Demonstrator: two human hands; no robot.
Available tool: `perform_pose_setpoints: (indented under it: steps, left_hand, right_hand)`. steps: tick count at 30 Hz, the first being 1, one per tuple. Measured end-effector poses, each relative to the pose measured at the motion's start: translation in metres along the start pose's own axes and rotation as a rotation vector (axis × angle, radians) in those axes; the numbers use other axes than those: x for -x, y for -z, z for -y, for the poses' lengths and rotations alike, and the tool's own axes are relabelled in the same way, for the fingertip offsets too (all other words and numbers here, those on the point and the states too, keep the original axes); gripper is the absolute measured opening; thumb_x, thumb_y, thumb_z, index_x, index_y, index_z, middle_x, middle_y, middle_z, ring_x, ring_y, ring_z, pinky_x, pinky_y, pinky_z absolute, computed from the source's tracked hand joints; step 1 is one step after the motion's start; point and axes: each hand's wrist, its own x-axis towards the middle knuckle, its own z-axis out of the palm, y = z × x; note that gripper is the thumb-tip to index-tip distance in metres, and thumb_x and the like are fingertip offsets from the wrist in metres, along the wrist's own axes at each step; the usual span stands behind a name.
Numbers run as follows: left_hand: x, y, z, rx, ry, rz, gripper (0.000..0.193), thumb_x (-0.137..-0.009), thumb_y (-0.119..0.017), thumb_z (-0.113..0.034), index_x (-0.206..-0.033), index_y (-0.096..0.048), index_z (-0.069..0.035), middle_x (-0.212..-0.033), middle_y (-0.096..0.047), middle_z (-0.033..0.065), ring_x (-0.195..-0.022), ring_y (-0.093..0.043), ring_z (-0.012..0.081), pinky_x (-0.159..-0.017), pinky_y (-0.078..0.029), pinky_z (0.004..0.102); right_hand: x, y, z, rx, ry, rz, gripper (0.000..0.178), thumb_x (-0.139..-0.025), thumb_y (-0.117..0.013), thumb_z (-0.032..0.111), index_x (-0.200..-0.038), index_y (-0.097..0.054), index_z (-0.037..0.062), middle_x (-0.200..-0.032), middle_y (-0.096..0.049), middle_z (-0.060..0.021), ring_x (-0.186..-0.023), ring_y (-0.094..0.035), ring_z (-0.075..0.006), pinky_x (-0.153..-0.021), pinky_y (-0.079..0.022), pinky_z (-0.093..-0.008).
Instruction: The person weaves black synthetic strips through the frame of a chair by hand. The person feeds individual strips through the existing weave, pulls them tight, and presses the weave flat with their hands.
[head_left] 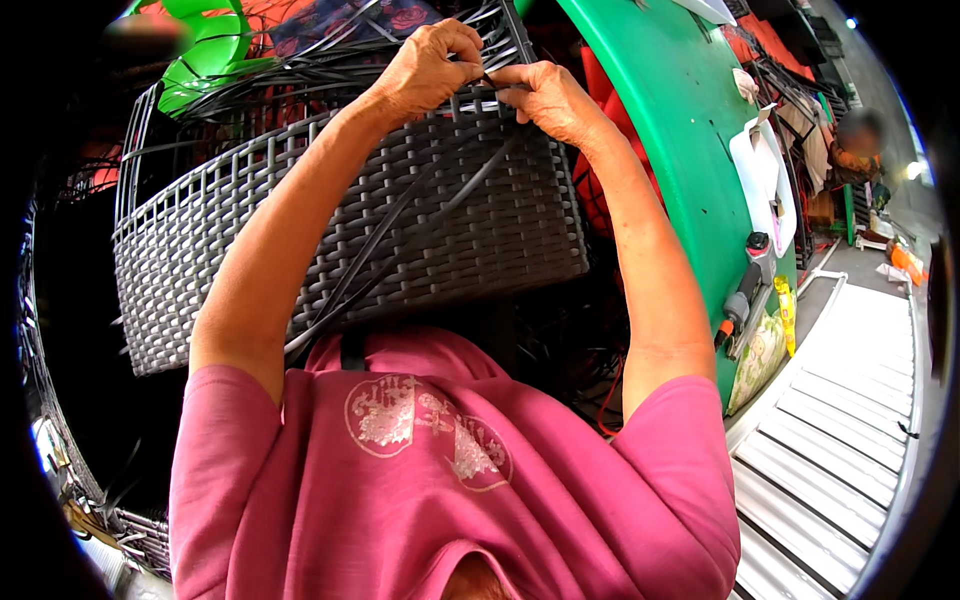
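A grey woven panel of flat plastic rattan strips [480, 240] stands upright in front of me, with bare upright ribs along its top edge. At its top right corner my left hand [432, 68] and my right hand [550, 100] meet, fingertips close together. Both are closed in a pinch around a dark plastic strip [487, 78], which the fingers mostly hide. Long loose strips [385, 240] hang down across the panel's face toward my lap. Behind the top edge lies a tangle of more dark strips [300, 85].
A green table [680, 100] curves along the right, bearing a white plastic tray [752, 175]. Near its edge are a power tool with a dark grip [743, 295] and a yellow item [786, 312]. White slats [830, 420] lie lower right. A green plastic chair [190, 75] stands upper left; another person [857, 155] is far right.
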Motion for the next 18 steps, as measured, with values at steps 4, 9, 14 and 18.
perform_pose_setpoints:
  steps: [4, 9, 14, 18]
  left_hand:
    - [0.019, 0.002, -0.008, -0.035, 0.054, -0.082, 0.007, -0.080, -0.061, -0.004, -0.083, -0.061, 0.002, -0.094, -0.060, 0.0051, -0.076, -0.055, 0.0106, -0.071, -0.044, 0.0261]
    - [0.044, -0.020, 0.009, -0.397, -0.080, -0.252, 0.012, -0.083, -0.059, -0.010, -0.090, -0.063, -0.001, -0.101, -0.057, 0.0103, -0.086, -0.058, 0.0253, -0.076, -0.046, 0.0350]
    - [0.057, -0.032, 0.005, -0.657, 0.014, -0.104, 0.017, -0.083, -0.058, -0.019, -0.090, -0.067, -0.006, -0.115, -0.053, 0.0120, -0.108, -0.048, 0.0296, -0.092, -0.034, 0.0439]
    - [0.058, -0.038, 0.009, -0.736, -0.005, -0.078, 0.019, -0.081, -0.059, -0.021, -0.089, -0.068, -0.007, -0.122, -0.049, 0.0138, -0.113, -0.043, 0.0320, -0.093, -0.030, 0.0467]
  right_hand:
    - [0.008, 0.000, 0.009, -0.216, -0.104, 0.025, 0.019, -0.082, -0.064, 0.015, -0.097, -0.067, 0.0043, -0.067, -0.060, 0.0011, -0.057, -0.051, -0.0038, -0.050, -0.039, -0.0206]
    - [0.018, 0.001, 0.004, -0.399, -0.073, -0.183, 0.019, -0.076, -0.069, 0.015, -0.091, -0.068, 0.0044, -0.069, -0.063, -0.0013, -0.059, -0.056, -0.0070, -0.054, -0.044, -0.0232]
    - [0.018, -0.004, 0.014, 0.305, 0.059, -0.254, 0.018, -0.070, -0.061, 0.019, -0.080, -0.070, 0.0078, -0.073, -0.065, -0.0146, -0.067, -0.064, -0.0264, -0.063, -0.050, -0.0331]
    - [0.010, -0.010, 0.028, 0.552, -0.009, -0.124, 0.020, -0.068, -0.056, 0.017, -0.079, -0.069, 0.0061, -0.074, -0.063, -0.0185, -0.071, -0.062, -0.0357, -0.065, -0.049, -0.0400]
